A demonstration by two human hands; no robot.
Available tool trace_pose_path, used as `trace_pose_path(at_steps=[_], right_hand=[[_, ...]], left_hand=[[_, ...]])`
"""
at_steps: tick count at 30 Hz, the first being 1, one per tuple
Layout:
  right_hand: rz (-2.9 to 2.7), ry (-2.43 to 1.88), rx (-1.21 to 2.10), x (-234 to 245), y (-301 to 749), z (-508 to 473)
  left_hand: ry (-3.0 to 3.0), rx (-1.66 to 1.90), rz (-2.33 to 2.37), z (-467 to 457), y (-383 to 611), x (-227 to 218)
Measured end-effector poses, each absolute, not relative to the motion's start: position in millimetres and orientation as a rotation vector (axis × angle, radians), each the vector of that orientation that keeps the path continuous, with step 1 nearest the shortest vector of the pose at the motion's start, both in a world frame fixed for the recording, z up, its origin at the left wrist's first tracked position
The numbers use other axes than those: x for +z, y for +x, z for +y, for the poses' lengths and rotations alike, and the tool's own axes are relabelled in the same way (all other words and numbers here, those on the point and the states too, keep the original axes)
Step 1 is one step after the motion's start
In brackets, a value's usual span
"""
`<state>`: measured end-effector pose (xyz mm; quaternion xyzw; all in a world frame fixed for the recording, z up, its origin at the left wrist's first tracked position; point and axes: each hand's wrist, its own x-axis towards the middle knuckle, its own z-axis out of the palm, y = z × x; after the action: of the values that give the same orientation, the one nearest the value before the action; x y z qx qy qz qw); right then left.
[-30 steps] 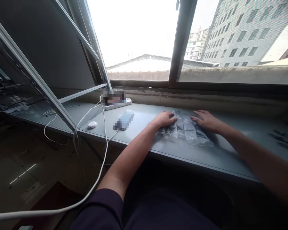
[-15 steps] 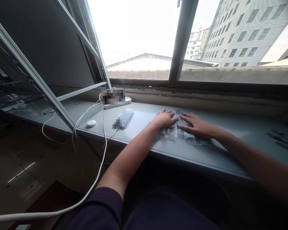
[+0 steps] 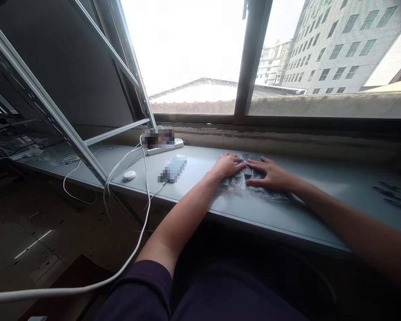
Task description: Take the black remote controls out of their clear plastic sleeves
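Observation:
A clear, crinkled plastic bag (image 3: 238,182) lies flat on the grey tabletop (image 3: 200,189). My left hand (image 3: 227,166) rests on its left part, fingers stretched out towards the right. On the bag's right part lies my right hand (image 3: 270,174), palm down with the fingers spread. The fingertips of the two hands come close together over the middle of the bag. Something dark shows through the plastic between them, but I cannot make out what it is.
Left of my arm lies a blurred-out phone-like object (image 3: 173,169) with a cable. Nearby are a round white case (image 3: 129,175), a power strip (image 3: 165,147) and a hanging white cable (image 3: 143,232). A slanted metal frame (image 3: 53,107) stands left; small dark pieces (image 3: 394,195) lie far right.
My right hand has shifted slightly left on the bag, its fingers now spread wider and nearer my left hand. The left hand has hardly moved. The view has tilted slightly.

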<state>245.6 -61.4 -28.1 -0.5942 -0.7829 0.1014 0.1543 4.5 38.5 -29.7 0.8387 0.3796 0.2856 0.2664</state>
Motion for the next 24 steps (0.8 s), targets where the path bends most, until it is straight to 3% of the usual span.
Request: trace_pose_path(at_steps=[5, 14, 24], right_hand=[[-2.246, -1.657, 0.277, -31.2, 249.6, -60.9], [-2.172, -1.455, 0.241, -40.8, 259.9, -45.6], [-1.874, -1.610, 0.047, -33.9, 285.5, -47.7]], left_hand=[[2.524, 0.556, 1.087, 37.5, 1.3, -24.0], [2.540, 0.676, 1.061, 34.7, 0.0, -22.7], [2.401, 0.859, 1.222, 33.8, -1.1, -18.6]])
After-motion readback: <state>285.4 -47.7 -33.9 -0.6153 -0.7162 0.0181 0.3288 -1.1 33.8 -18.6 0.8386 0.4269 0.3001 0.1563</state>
